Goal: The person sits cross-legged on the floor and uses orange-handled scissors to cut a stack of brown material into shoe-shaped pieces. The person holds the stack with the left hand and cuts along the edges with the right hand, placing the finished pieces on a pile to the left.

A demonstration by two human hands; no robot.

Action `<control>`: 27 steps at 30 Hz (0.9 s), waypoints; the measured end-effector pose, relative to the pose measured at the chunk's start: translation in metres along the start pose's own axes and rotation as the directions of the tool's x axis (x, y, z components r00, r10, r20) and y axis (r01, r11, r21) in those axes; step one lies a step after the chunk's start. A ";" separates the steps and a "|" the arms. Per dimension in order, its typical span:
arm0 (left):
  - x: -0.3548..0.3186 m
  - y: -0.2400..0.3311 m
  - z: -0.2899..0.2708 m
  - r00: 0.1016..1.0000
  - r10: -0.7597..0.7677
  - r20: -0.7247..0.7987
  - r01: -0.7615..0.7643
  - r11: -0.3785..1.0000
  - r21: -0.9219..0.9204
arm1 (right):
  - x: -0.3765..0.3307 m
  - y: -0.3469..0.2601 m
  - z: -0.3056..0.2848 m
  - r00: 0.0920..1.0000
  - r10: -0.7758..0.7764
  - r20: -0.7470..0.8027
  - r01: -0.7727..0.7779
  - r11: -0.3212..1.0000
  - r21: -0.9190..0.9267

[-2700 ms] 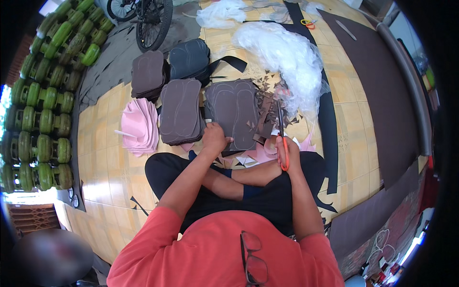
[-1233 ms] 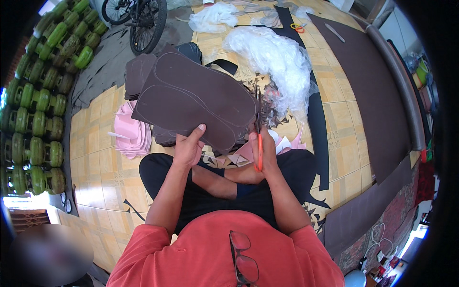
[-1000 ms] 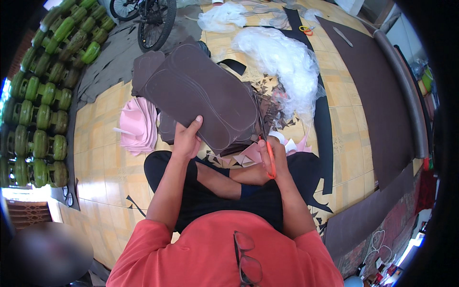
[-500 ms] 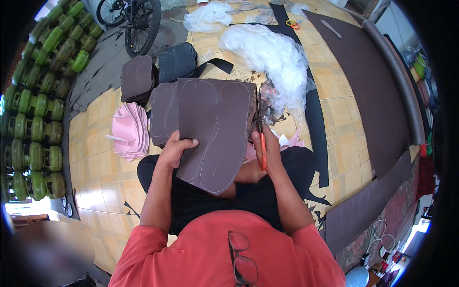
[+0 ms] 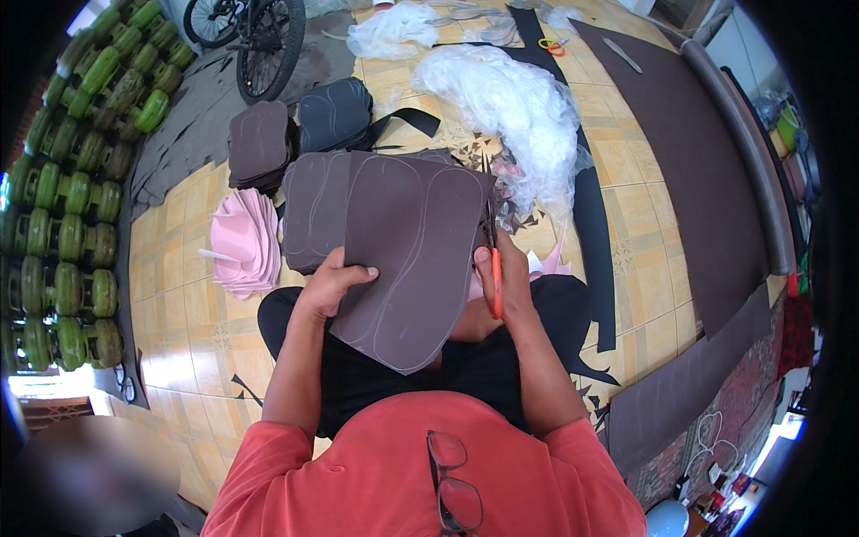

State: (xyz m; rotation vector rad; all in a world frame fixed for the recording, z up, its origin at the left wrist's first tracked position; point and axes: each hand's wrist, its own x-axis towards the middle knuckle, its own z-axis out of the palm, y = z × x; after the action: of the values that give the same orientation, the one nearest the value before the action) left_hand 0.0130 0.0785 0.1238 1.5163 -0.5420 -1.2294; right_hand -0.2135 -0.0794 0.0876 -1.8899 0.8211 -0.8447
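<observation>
My left hand (image 5: pixel 335 285) pinches the left edge of a dark brown sheet (image 5: pixel 407 259), its thumb on top. White sole-shaped outlines are drawn on the sheet, which is held up over my crossed legs. In my right hand (image 5: pixel 512 277) are orange-handled scissors (image 5: pixel 497 283), blades pointing away from me, at the sheet's right edge near its far corner. Behind the sheet lies a stack of similar brown pieces (image 5: pixel 313 201), partly covered by it. Left of that stack sits a pile of pink sheets (image 5: pixel 243 242).
Farther off stand a brown stack (image 5: pixel 259 143) and a dark blue-grey stack (image 5: pixel 333 115) of outlined pieces. Clear plastic wrap (image 5: pixel 501 89) and small dark offcuts lie ahead. Green gas cylinders (image 5: pixel 67 237) line the left; a bicycle (image 5: pixel 268 49) stands beyond. A brown material roll (image 5: pixel 743 161) lies right.
The sheet has shifted to the right and slightly toward me, its far right corner now against the scissor blades. Both hands keep their holds.
</observation>
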 end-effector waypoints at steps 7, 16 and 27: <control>-0.003 0.015 -0.011 1.000 -0.022 -0.009 0.022 0.997 0.073 | -0.004 0.010 -0.010 0.997 0.004 0.073 -0.003 1.000 -0.004; 0.005 0.031 -0.042 0.987 -0.081 0.140 0.051 0.977 0.208 | -0.009 0.024 -0.026 0.978 0.069 0.199 -0.102 0.982 0.161; 0.005 -0.046 -0.033 0.945 0.301 0.130 -0.295 0.953 -0.063 | -0.006 0.010 0.004 0.917 0.363 0.167 -0.346 0.513 0.786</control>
State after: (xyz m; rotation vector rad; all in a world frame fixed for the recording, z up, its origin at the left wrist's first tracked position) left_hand 0.0320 0.1044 0.0773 1.2644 -0.8012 -1.1055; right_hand -0.2155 -0.0762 0.0754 -0.8456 0.6321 -0.7784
